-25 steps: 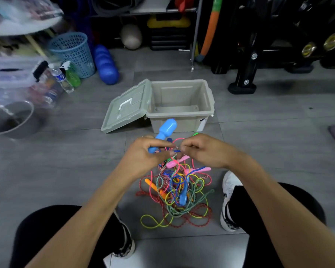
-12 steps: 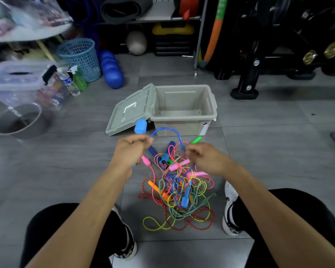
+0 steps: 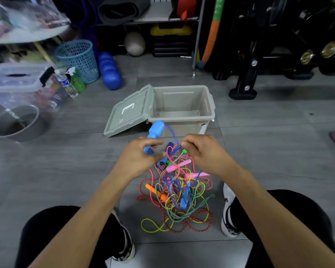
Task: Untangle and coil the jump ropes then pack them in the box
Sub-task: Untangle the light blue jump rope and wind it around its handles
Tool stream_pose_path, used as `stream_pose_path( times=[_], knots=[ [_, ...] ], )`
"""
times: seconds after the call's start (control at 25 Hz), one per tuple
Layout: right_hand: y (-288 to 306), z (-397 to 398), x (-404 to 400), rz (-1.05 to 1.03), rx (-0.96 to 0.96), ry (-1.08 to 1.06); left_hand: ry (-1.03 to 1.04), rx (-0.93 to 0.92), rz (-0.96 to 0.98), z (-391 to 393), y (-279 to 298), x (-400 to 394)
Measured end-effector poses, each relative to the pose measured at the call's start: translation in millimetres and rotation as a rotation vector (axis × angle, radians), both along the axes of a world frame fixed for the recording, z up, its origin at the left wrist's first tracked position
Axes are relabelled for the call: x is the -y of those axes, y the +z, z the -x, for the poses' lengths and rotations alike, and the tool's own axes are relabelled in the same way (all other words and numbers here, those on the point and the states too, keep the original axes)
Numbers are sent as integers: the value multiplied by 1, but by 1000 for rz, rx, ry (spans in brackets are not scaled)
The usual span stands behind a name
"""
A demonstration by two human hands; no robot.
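Observation:
A tangled heap of jump ropes (image 3: 179, 198) in pink, yellow, green, red and blue lies on the floor between my feet. My left hand (image 3: 137, 157) grips a light blue handle (image 3: 154, 132), which points up toward the box. A thin blue rope (image 3: 172, 135) runs from that handle's top to my right hand (image 3: 202, 153), which pinches it just above the heap. Two pink handles (image 3: 179, 165) and an orange handle (image 3: 155, 192) lie in the tangle. The grey box (image 3: 182, 120) stands open and empty beyond my hands.
The box lid (image 3: 127, 113) leans against the box's left side. A blue basket (image 3: 78, 59), bottles (image 3: 67, 85), a clear bin (image 3: 14, 82) and a metal bowl (image 3: 16, 122) stand at the left. Black gym equipment (image 3: 249, 74) stands at the back right.
My hands spread apart and came back together near the heap's top. The blue handle stays in my left hand, and the blue rope loop has shortened between my hands.

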State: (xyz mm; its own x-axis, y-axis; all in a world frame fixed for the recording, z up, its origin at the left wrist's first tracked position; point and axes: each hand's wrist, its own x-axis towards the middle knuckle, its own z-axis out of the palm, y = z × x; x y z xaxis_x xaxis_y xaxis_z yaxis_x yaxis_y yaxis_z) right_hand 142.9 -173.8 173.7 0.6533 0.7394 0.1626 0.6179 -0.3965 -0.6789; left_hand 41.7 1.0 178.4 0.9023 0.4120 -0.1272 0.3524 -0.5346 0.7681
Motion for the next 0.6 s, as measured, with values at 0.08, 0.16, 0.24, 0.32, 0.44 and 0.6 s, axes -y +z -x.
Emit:
stream_pose_path(
  times=[0.08, 0.16, 0.24, 0.32, 0.44, 0.6],
  knots=[
    [-3, 2, -4, -13, -20, 33, -70, 73, 4, -1, 1, 7],
    [-4, 4, -6, -47, -76, 36, -100, 104, -6, -2, -3, 14],
    [-4, 4, -6, -75, -167, 13, -76, 134, 1, -4, -2, 16],
    [-7, 2, -4, -20, -294, -5, 26, 186, 88, -5, 3, 13],
    [-22, 2, 3, 209, -468, 67, 258, 277, 324, -7, 13, 6],
    [-35, 0, 7, 483, -281, 63, 293, 100, 299, -4, 3, -3]
  ],
)
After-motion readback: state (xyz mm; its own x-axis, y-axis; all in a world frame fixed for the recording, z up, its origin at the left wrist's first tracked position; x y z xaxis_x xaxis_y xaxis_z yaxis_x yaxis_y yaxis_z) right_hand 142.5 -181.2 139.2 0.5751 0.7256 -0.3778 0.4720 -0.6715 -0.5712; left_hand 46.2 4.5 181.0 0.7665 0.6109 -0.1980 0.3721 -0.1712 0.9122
